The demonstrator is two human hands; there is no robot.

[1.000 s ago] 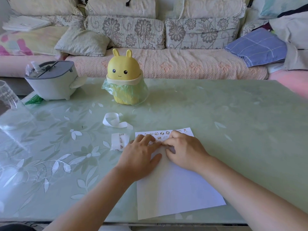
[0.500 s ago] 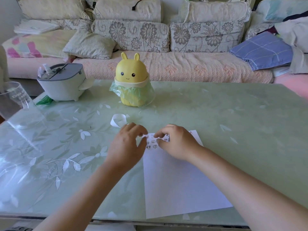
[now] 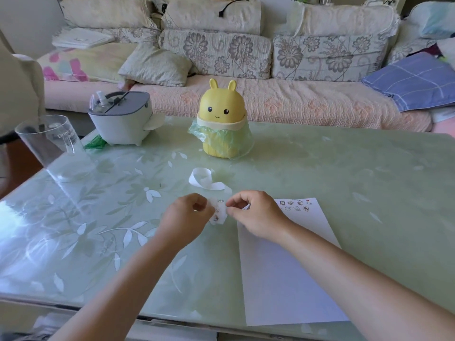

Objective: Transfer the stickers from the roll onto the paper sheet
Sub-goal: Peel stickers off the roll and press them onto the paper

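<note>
A white paper sheet [image 3: 283,267] lies on the green glass table [image 3: 357,180], with several small stickers [image 3: 295,205] stuck along its far edge. My left hand [image 3: 187,217] holds the small sticker roll strip [image 3: 219,212] just left of the sheet. My right hand [image 3: 256,212] pinches at the strip's right edge with thumb and forefinger. A curled white strip of spent backing [image 3: 204,180] lies on the table beyond my hands.
A yellow bunny-shaped bin [image 3: 222,119] with a green bag stands at the table's middle back. A grey-lidded white container [image 3: 120,119] and a clear glass cup [image 3: 49,141] stand at the far left. A sofa with cushions lies behind the table.
Both hands left the sheet's top edge and moved left. The left hand picked up the sticker strip from the table, and the right hand now pinches at it.
</note>
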